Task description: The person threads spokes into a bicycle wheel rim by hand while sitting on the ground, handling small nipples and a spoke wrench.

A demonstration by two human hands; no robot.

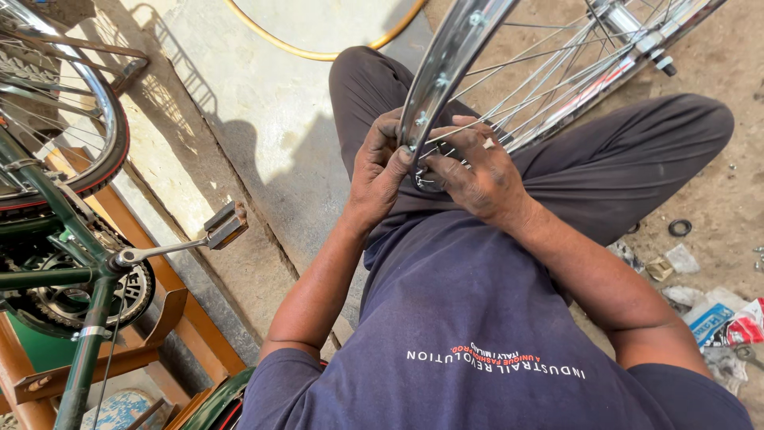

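Concrete and dirt underfoot, I brace the bare wheel rim (446,60) across my lap, left hand (380,171) clamped on its edge, right hand (476,173) pinching a spoke (477,137) at the rim; greasy fingers may slip, letting the wheel twist.

Dusty concrete ground (270,119) with yellow hose (318,54), black ring (680,228), scraps (716,318).

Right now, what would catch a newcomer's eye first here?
Dead centre, the left hand and right hand grip the shiny wheel rim resting across the person's lap, its spokes fanning to the upper right. At far left stands a green bicycle, its pedal jutting out.
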